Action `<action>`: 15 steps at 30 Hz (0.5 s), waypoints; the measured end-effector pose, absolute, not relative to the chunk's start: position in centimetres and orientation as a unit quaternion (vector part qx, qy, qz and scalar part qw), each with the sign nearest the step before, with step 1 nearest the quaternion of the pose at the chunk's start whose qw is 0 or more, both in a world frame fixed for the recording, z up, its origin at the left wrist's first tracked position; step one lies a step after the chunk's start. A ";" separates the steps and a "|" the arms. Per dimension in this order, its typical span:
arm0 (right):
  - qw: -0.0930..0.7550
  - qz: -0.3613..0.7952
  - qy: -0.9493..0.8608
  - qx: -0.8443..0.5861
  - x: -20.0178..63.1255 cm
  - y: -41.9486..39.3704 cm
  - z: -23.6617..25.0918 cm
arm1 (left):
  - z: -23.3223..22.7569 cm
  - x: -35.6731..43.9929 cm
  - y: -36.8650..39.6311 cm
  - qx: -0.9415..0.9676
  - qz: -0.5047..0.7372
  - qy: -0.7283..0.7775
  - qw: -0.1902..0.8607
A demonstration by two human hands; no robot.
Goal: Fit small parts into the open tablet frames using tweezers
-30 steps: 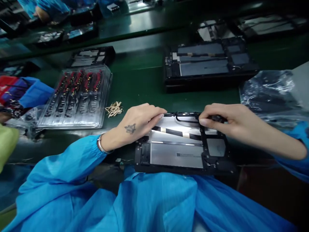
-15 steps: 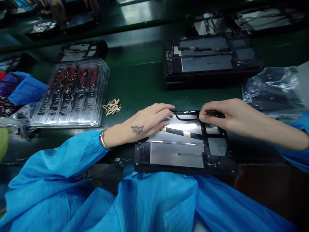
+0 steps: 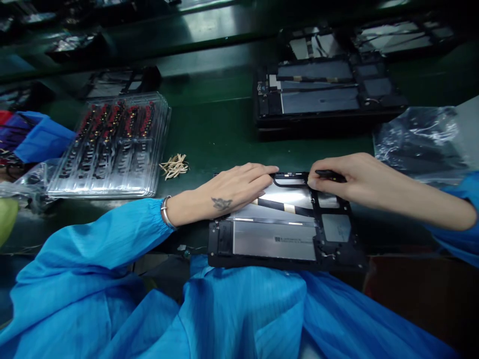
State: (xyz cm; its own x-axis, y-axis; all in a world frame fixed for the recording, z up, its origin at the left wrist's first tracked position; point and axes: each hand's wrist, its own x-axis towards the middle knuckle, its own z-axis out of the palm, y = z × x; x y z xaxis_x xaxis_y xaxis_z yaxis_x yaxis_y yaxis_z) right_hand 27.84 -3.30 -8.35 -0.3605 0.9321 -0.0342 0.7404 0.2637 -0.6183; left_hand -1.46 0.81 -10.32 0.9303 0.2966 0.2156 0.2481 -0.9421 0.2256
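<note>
A black rectangular device with silver metal panels (image 3: 275, 240) lies at the near edge of the dark green worktable (image 3: 217, 124), under the left hand (image 3: 243, 187), whose extended fingers lie close together toward its far edge. At that edge, the right hand's (image 3: 357, 174) thumb and forefinger pinch a slim black object (image 3: 331, 175).
</note>
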 end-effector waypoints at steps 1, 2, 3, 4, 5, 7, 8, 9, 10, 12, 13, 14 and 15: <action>0.151 0.277 -0.781 -0.539 27.8 -3.3 -8.3 | -10.3 -1.4 0.8 0.979 0.122 0.136 0.090; 0.131 0.275 -0.785 -0.539 27.8 -3.2 -8.3 | -10.3 -1.4 0.9 0.981 0.120 0.132 0.082; 0.120 0.273 -0.787 -0.540 27.8 -3.2 -8.3 | -10.3 -1.4 0.9 0.982 0.117 0.128 0.074; 0.118 0.272 -0.787 -0.541 27.8 -3.2 -8.3 | -10.3 -1.4 1.0 0.984 0.113 0.124 0.064; 0.119 0.272 -0.787 -0.542 27.8 -3.2 -8.3 | -10.3 -1.4 1.1 0.985 0.109 0.121 0.054; 0.123 0.275 -0.784 -0.542 27.9 -3.2 -8.3 | -10.4 -1.4 1.2 0.988 0.102 0.112 0.030; 0.125 0.278 -0.782 -0.543 28.0 -3.2 -8.3 | -10.4 -1.4 1.3 0.989 0.097 0.106 0.016; 0.127 0.282 -0.781 -0.543 28.1 -3.2 -8.3 | -10.4 -1.4 1.4 0.991 0.096 0.099 -0.002; 0.128 0.287 -0.780 -0.542 28.2 -3.2 -8.3 | -10.4 -1.4 1.4 0.991 0.097 0.089 -0.023; 0.131 0.298 -0.778 -0.538 28.3 -3.1 -8.2 | -10.4 -1.2 1.5 0.990 0.105 0.065 -0.072; 0.132 0.305 -0.776 -0.535 28.4 -3.1 -8.1 | -10.4 -1.2 1.5 0.987 0.114 0.052 -0.096; 0.133 0.315 -0.774 -0.533 28.4 -3.1 -8.0 | -10.4 -1.1 1.5 0.985 0.123 0.041 -0.117; 0.134 0.323 -0.771 -0.532 28.4 -3.1 -7.9 | -10.4 -1.1 1.5 0.982 0.130 0.032 -0.132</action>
